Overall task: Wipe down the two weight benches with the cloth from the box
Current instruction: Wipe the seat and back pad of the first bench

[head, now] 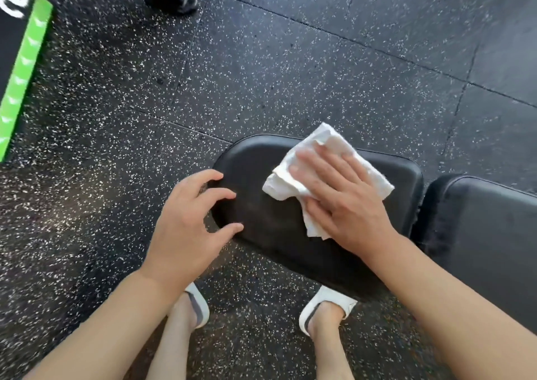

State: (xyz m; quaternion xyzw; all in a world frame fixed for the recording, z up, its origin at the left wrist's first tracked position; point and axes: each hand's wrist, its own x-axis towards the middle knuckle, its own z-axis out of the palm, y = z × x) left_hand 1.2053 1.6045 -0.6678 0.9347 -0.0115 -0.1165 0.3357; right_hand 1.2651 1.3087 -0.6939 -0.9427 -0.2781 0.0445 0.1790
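The right hand (343,202) presses the white cloth (322,176) flat-fingered on the seat pad (276,225), under its palm. The left hand (189,222) hovers beside, loosely curled, seemingly empty. The back pad (488,234) probably awaits wiping.

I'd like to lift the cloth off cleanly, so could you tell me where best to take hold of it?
Pinch the crumpled loose corner of the white cloth from the left: it bunches up off the bench pad, while the right hand lies flat over the rest.
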